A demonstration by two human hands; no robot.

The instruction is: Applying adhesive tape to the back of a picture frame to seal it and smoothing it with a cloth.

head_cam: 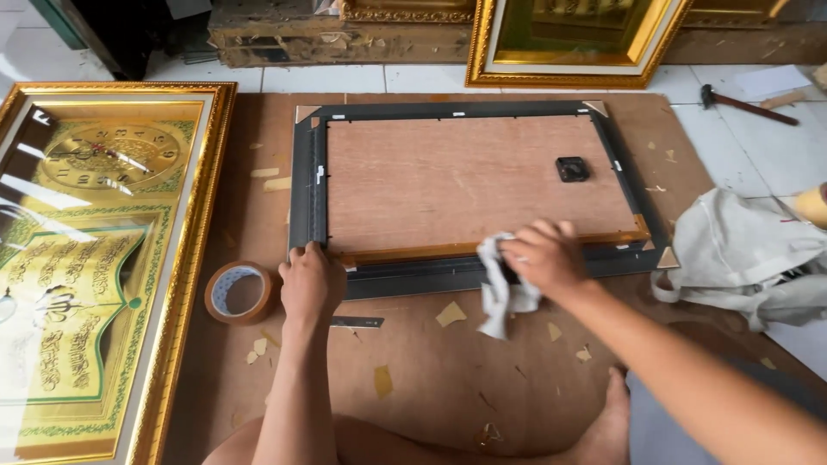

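Gold-framed clock picture [95, 258], far left, lying flat under glass. Roll of brown tape [241, 293], at nine o'clock from the left hand. Left hand [312, 282], fingers together, pressed on the lower-left corner of the dark frame [303, 185], which lies face down mid-board, plywood back up. Right hand [544, 256], at three o'clock from the left, fingers curled, pinching a white cloth [498, 301] against the frame's bottom rail. Pale bag [741, 250], far right. Hammer [745, 103], at one o'clock.

My left hand [310, 282] presses the dark frame's [303, 185] near-left corner; my right hand [544, 256] holds a white cloth [500, 297] on its near edge, tape roll [241, 293] beside.
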